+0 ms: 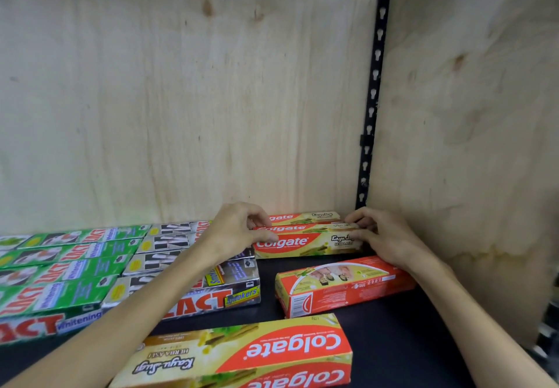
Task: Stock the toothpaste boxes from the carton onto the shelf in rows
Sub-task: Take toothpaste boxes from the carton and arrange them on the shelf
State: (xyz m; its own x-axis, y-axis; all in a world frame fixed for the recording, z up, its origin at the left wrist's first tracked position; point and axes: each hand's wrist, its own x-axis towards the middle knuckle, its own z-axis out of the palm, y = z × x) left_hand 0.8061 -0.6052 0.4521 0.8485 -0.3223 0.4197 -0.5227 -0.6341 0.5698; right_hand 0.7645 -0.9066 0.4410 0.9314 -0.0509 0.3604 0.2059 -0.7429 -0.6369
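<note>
Both my hands reach to the back of the dark shelf (378, 324). My left hand (239, 230) grips the left end of a red and yellow Colgate box (305, 244), and my right hand (381, 236) grips its right end. That box lies lengthwise near the back wall, with another Colgate box (302, 217) right behind it. A third Colgate box (341, 286) lies slanted just in front. At the shelf's front edge rests an upside-down Colgate box (251, 354). No carton is in view.
Rows of green whitening boxes (66, 269) and silver smokers boxes (193, 281) fill the left of the shelf. A plywood back wall (196, 100) and side wall (469, 145) close in the corner, with a black slotted rail (373, 94) between them.
</note>
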